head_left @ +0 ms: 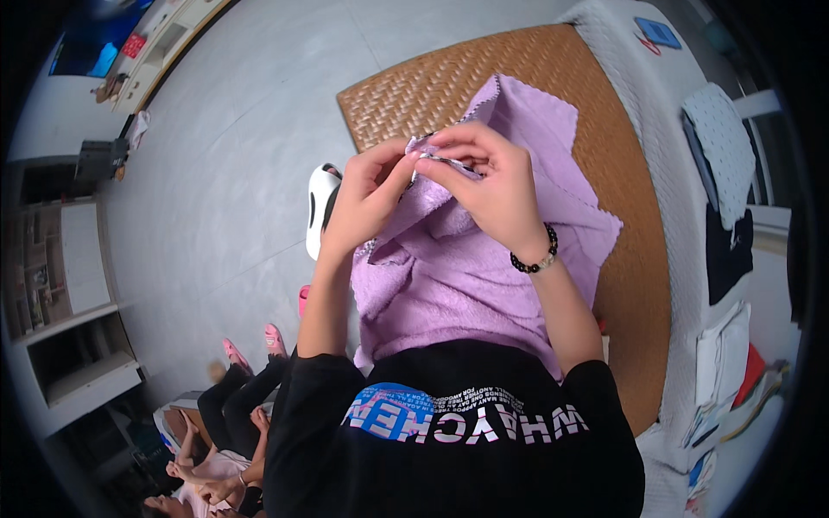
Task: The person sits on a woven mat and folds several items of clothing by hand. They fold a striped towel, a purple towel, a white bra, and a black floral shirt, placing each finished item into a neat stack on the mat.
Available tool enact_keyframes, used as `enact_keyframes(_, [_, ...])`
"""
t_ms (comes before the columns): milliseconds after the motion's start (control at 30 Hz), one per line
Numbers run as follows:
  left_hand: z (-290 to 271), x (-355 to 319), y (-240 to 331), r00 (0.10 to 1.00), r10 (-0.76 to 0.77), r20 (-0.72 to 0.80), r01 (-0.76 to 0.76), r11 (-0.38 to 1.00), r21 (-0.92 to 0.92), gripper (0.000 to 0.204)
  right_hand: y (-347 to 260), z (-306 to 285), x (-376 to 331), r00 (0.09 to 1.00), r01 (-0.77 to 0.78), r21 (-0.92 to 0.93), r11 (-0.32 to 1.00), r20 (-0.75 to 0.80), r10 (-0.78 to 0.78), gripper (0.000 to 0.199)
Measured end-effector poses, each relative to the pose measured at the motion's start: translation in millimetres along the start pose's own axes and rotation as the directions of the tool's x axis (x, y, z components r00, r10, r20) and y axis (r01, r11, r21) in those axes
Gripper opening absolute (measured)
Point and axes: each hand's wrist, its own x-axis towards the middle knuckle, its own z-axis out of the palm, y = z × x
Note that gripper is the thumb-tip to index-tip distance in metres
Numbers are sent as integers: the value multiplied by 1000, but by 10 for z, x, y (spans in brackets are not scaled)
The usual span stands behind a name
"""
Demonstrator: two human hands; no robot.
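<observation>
A fluffy purple cloth (440,293) with a scalloped, dark-stitched edge lies spread over my lap and across the woven mat. My left hand (373,190) pinches its edge between thumb and fingers. Close beside it, my right hand (488,177) grips the same edge, with thumb and forefinger together and a folded strip of the trim showing. Both sets of fingertips nearly meet at the cloth's edge. A dark beaded bracelet (535,251) circles my right wrist. What lies inside the fold between the fingertips is too small to tell.
The brown woven mat (630,259) lies on a white quilted bed (611,65). A blue object (658,33) sits at the far right, with folded clothes (721,363) along the right side. A white shoe (321,211) is left of my hands. Another person (229,432) sits at lower left.
</observation>
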Motion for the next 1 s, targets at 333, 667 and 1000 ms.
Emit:
enact_keyframes(333, [171, -160, 239, 974, 11, 228, -19, 999, 33, 20, -180, -329, -138, 995, 87, -93, 992, 48, -83, 12])
enact_keyframes(667, [125, -167, 357, 950, -35, 311, -9, 990, 139, 23, -210, -407, -205, 986, -53, -49, 997, 154, 60, 19])
enact_keyframes(1000, [-111, -157, 187, 952, 36, 304, -70, 992, 101, 9, -121, -541, -373, 973, -148, -26, 989, 177, 150, 26])
